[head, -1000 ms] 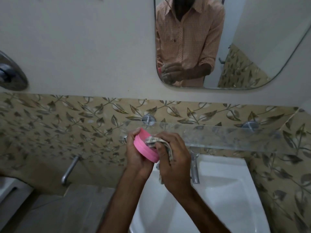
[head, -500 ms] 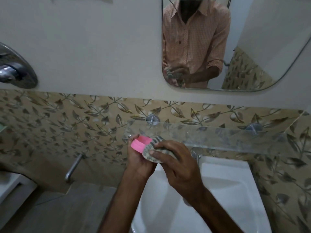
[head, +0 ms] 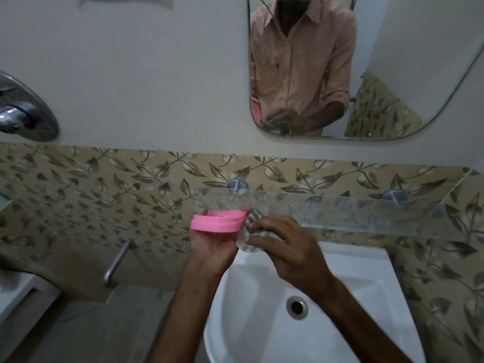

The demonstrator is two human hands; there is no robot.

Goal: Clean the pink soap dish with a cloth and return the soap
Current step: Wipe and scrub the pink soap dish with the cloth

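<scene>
The pink soap dish (head: pixel 217 221) lies nearly level, open side up, on the palm and fingers of my left hand (head: pixel 212 244), above the left rim of the basin. My right hand (head: pixel 282 244) grips a bunched patterned cloth (head: pixel 248 231) and presses it against the dish's right end. Most of the cloth is hidden under my right fingers. No soap shows in the frame.
A white basin (head: pixel 353 297) with its drain (head: pixel 296 307) sits below my hands. A glass shelf (head: pixel 366 213) on two metal mounts runs along the tiled wall just behind them. A mirror (head: pixel 392 61) hangs above, a metal pipe (head: pixel 115 263) juts out lower left, and a chrome shower fitting (head: pixel 23 113) is at far left.
The dish has tipped from standing on edge to lying almost level in my left hand. The cloth has moved from the dish's face to its right end. The view has shifted down, showing the drain.
</scene>
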